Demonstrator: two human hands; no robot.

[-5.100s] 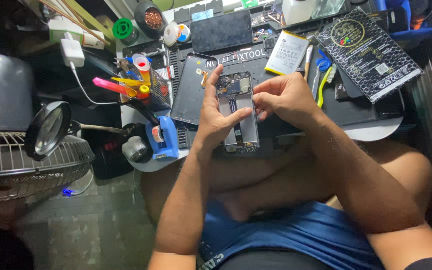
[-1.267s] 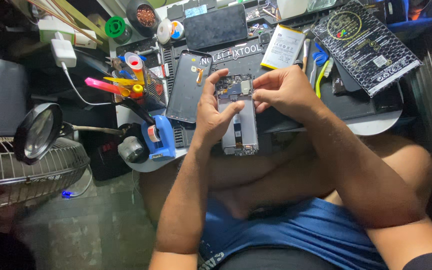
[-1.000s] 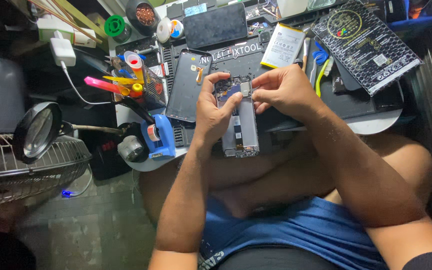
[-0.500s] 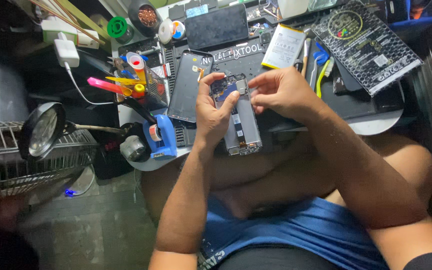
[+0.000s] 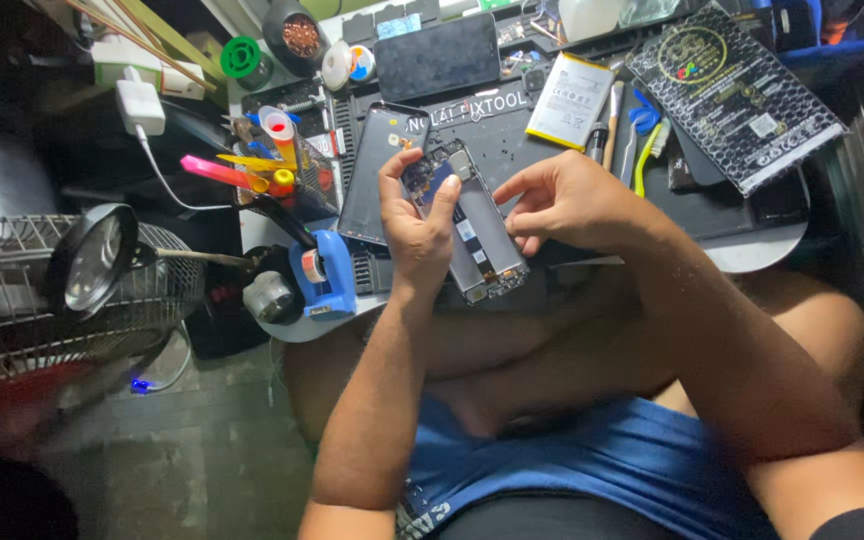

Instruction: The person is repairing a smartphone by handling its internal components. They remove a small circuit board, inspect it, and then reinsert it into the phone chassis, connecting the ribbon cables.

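A wire-grilled fan (image 5: 12, 300) fills the left edge of the scene, the largest thing in view, with one round magnifier (image 5: 92, 262) on a bent arm overlapping its grille. To the right lies one dark work mat (image 5: 512, 130) covering a small round-edged table (image 5: 762, 250). At the far right of the mat sits one black honeycomb-patterned pad (image 5: 742, 95). Two dark slabs lie on the mat: a black screen panel (image 5: 437, 55) at the far side and a black back cover (image 5: 377, 170) just left of the hands. One opened phone (image 5: 472, 230), its circuit boards bare, is the thing being worked on; it lies tilted at the near middle of the mat, between the two hands. The left hand (image 5: 417, 215) is clamped on its left edge, thumb pressed across the upper board and covering part of it. The right hand (image 5: 562, 200) rests against the phone's right side with fingers curled together, tips hidden, so whether they pinch anything cannot be told. One white battery (image 5: 570, 87) lies beyond the right hand. One blue tape dispenser (image 5: 324, 275) stands near the left hand, one white charger plug (image 5: 139, 105) farther left, and one green solder spool (image 5: 242, 58) at the far side.
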